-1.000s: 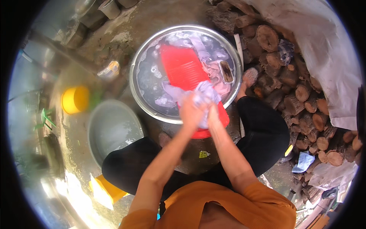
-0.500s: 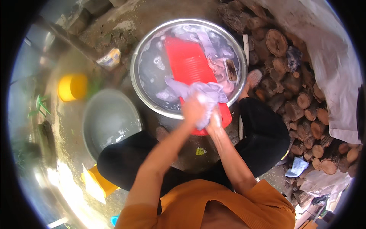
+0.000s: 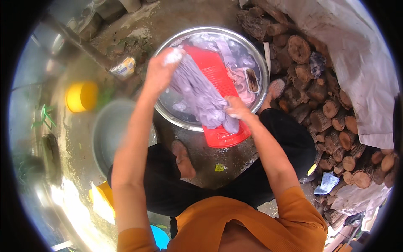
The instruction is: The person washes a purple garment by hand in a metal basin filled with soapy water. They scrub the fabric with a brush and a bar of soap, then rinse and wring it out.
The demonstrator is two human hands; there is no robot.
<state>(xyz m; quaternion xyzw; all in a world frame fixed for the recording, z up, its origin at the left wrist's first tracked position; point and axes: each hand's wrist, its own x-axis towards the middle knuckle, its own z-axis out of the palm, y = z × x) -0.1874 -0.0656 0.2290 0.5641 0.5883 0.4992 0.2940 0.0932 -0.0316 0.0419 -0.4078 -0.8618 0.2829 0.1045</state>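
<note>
A wet lavender garment (image 3: 197, 90) is stretched between my two hands, with suds on it. At its upper left end, my left hand (image 3: 163, 69) grips the cloth above the rim of a round metal basin (image 3: 170, 111). Lower down on the right, my right hand (image 3: 238, 108) is closed on the other end. Under the cloth, a red ribbed washboard (image 3: 218, 71) slants out of the basin over its near rim. Soapy water, more lavender cloth and a pink cloth (image 3: 241, 82) lie in the basin. A dark rectangular piece with a light edge (image 3: 252, 80) rests beside the pink cloth.
A grey tub (image 3: 111, 130) stands left of the basin, partly behind my left arm. Beyond it is a yellow container (image 3: 81, 96). Stacked logs (image 3: 331, 109) line the right side, partly under pale sheeting (image 3: 365, 84). My feet flank the basin on the wet ground.
My left hand has moved up and left, drawing the bunched garment out long. My right hand has shifted slightly up and holds the lower end over the washboard.
</note>
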